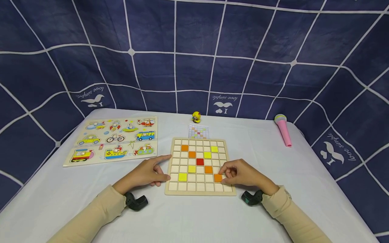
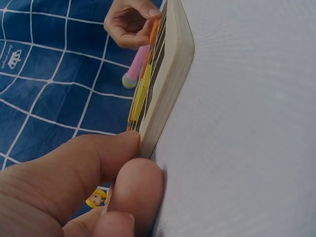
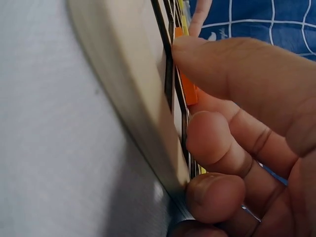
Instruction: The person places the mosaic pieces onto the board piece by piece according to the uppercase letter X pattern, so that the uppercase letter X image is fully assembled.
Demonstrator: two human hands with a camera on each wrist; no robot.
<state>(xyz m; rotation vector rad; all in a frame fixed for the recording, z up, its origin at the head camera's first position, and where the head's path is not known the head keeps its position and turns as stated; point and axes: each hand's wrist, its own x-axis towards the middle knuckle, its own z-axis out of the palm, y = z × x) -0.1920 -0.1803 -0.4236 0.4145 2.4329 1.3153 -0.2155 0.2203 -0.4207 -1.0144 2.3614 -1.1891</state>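
Note:
A square wooden grid board [image 1: 200, 193] lies on the white table, its cells mostly bare wood. Several orange and yellow tiles form two crossing diagonals on it, with a red tile [image 1: 200, 162] at the crossing. My right hand [image 1: 243, 172] pinches an orange tile [image 1: 218, 178] between thumb and index finger, at a cell near the board's lower right corner. In the right wrist view this orange tile [image 3: 188, 89] stands out at the thumb tip. My left hand [image 1: 144, 172] touches the board's left edge with thumb and outstretched index finger, the other fingers bent.
Behind the board lies a small pattern card [image 1: 199, 131], and beyond it a yellow figurine [image 1: 196, 117]. A wooden vehicle puzzle [image 1: 103, 135] is at the back left. A pink toy microphone [image 1: 284, 131] lies at the right. Blue checked cloth [image 1: 194, 67] hangs around the table.

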